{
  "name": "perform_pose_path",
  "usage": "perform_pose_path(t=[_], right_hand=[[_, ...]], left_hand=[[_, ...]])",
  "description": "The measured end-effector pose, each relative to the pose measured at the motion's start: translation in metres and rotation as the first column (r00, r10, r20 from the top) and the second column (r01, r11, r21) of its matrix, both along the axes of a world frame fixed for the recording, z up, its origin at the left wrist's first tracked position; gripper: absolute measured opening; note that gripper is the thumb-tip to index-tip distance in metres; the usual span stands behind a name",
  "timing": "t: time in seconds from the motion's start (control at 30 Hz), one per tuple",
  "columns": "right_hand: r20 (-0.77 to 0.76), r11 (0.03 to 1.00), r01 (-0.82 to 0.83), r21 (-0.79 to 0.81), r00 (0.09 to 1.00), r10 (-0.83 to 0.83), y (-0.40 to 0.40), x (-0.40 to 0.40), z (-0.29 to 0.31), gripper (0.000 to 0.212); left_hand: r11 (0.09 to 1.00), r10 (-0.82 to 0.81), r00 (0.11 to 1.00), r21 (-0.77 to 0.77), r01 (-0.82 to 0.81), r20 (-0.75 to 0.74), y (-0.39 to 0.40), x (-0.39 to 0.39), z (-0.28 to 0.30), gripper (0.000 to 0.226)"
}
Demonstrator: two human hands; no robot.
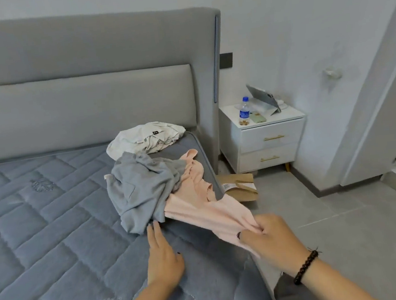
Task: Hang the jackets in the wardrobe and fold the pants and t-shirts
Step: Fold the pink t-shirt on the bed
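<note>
The right hand (271, 237) pinches the pink garment (206, 210) draped over the bed's (53, 228) right edge, while the left hand (162, 255) lies flat, fingers straight, touching the grey garment (140, 193).

Crumpled pink (198, 206), grey (140, 193), white garments (141, 137)

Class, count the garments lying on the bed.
3: a white one by the headboard, a grey one in the middle, a pink one at the edge, gripped by the right hand. More may hide underneath.
</note>
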State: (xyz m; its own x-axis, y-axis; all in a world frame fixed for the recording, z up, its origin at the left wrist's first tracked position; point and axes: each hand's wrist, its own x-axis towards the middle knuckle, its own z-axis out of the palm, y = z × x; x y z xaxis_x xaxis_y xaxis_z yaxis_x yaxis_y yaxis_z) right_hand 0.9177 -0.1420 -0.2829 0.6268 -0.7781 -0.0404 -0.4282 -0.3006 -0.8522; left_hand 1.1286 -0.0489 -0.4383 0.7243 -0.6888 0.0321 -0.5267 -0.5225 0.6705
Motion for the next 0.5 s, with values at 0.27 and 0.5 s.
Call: perform_pose_path(t=[0.27, 0.5], right_hand=[[0.591, 0.966, 0.054, 0.252, 0.782, -0.198, 0.013, 0.005, 0.043, 0.018], [0.278, 0.961, 0.26, -0.092, 0.934, -0.226, 0.001, 0.066, 0.009, 0.01]], left_hand=[[0.98, -0.106, 0.963, 0.188, 0.059, 0.248, -0.033, 0.045, 0.029, 0.106], [0.805, -0.441, 0.873, 0.521, 0.283, 0.207, -0.05, 0.081, 0.02, 0.111]])
